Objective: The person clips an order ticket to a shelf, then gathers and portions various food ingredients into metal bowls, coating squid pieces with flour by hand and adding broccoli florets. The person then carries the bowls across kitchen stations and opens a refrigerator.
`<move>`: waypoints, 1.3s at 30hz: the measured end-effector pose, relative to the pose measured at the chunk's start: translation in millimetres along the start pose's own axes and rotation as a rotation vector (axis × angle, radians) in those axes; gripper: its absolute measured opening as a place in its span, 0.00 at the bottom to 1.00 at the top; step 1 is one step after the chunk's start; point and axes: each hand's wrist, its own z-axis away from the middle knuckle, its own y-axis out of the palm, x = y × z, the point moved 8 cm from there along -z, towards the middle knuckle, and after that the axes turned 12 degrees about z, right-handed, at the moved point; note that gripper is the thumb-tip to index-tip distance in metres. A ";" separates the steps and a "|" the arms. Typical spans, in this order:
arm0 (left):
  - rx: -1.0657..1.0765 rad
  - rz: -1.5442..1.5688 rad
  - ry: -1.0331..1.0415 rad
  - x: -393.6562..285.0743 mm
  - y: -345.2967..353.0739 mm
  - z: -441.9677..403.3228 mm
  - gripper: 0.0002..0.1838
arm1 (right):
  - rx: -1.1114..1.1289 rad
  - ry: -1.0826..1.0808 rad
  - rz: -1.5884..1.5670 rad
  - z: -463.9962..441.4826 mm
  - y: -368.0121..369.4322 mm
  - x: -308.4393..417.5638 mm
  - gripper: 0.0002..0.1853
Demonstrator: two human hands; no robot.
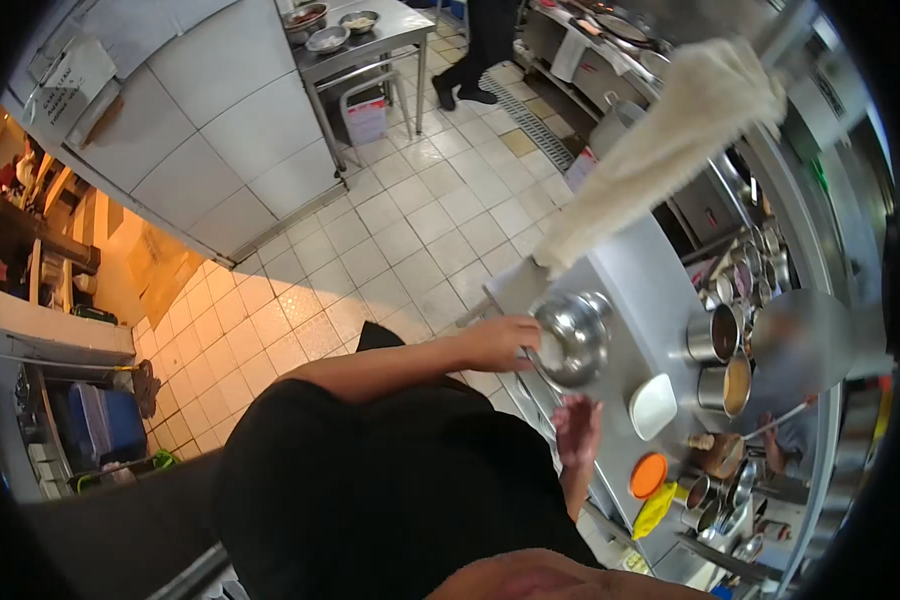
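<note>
My left hand point(502, 344) grips the rim of a shiny metal bowl point(582, 345), tilted above the near edge of the steel counter point(638, 285). The fingers wrap over the rim and whatever lies inside is hard to make out through the reflections. Just below the bowl in the view, my right hand point(577, 430) is raised with its fingers apart and slightly blurred, and nothing shows in it. A white square dish point(652, 407) stands on the counter beyond the right hand. Near it lie an orange round lid point(648, 475) and a yellow cloth-like item point(654, 511).
A long pale cloth-like thing point(660, 150) hangs close to the camera above the counter. Two metal pots point(710, 335) with contents stand at the counter's far side. Another person point(785, 390) is across it, and someone in dark trousers point(485, 45) stands farther off.
</note>
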 end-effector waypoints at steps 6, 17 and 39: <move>-0.276 -0.214 -0.204 58.0 -164.3 64.6 0.14 | 0.261 0.019 0.351 -178.2 179.8 -27.7 0.11; -1.183 0.083 -0.404 178.0 -477.4 104.8 0.18 | 0.343 0.133 0.529 -476.3 450.8 -81.6 0.08; -1.502 -0.563 -0.975 312.7 -795.8 157.1 0.08 | 0.583 -0.546 1.448 -988.6 996.7 -152.9 0.23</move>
